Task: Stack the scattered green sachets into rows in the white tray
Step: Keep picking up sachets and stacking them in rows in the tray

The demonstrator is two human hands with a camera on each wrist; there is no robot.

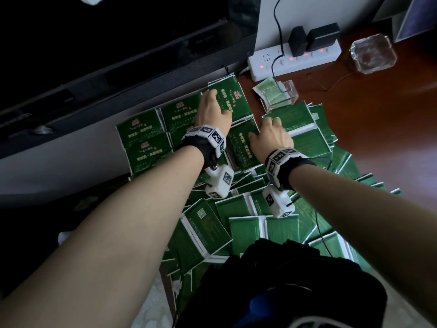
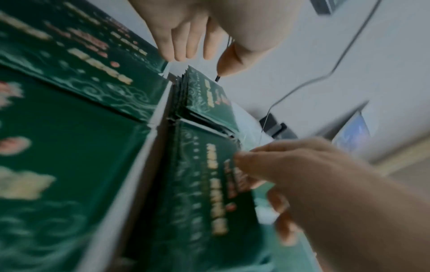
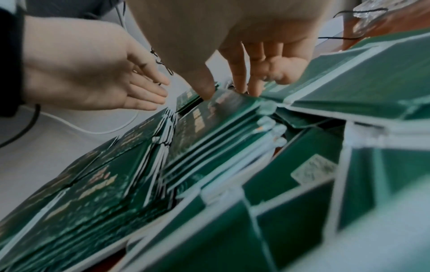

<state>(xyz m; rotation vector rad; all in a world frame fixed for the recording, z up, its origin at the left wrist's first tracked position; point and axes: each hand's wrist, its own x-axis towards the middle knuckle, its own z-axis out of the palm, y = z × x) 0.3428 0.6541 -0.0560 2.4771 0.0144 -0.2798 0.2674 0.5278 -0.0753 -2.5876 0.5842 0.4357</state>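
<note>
loose green sachets (image 1: 238, 210) lie scattered and overlapping on the worktop (image 1: 378, 119) nearest the camera, many face-down with white edges showing. both forearms reach forward over this pile, palms down, each wrist wearing a black strap with a white marker block. right hand (image 1: 272, 134) sits at the right edge of the near-right stack (image 1: 242, 147); in the right wrist view its thumb and fingertips (image 3: 239, 86) come down on either side of the top sachets' far edge, pinching them. left hand (image 1: 214, 110) lies farther in, fingers straight and close together, flat on the far-right stack (image 1: 236, 98). neat stacks fill the white tray (image 2: 149, 128) in rows, its divider just visible between them. beyond stand a clear plastic holder (image 1: 280, 94), a white power strip (image 1: 295, 60) and a glass ashtray (image 1: 372, 54).
</note>
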